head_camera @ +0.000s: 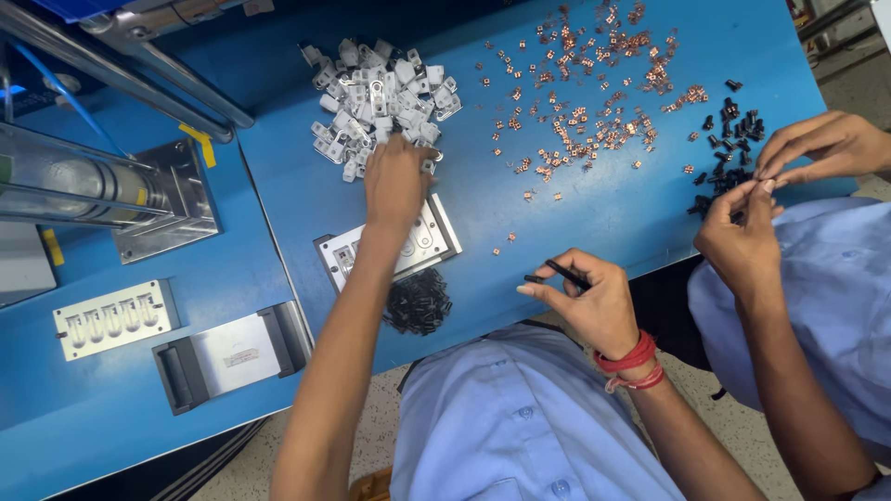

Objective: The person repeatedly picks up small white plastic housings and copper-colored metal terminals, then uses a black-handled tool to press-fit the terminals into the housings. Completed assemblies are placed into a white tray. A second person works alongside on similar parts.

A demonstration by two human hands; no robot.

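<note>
Viewed from above, the blue work table (575, 213) carries several heaps of small parts. The person's left hand (396, 181) reaches toward twelve o'clock, palm down, its fingers bunched together on the near edge of the pile of silvery metal clips (379, 93); whether a clip is pinched between them cannot be told, since the back of the hand hides the fingertips. Just below that wrist, at six o'clock, lies a grey metal fixture plate (427, 243) with round recesses, and touching its lower edge is a small heap of black plastic pieces (418, 301). The right hand (585, 301), with red thread bands at the wrist, hovers near the table's front edge; thumb and forefinger pinch black tweezers (564, 273), whose tips point toward nine o'clock. Scattered copper contacts (585, 111) spread across the table at one o'clock from this hand. At three o'clock, a co-worker's two hands (775, 199) meet fingertip to fingertip over another cluster of black parts (729, 148). At nine o'clock, on a separate blue surface, rest a slotted metal block (113, 318) and a black-ended metal tray (232, 355), well apart from both hands.
</note>
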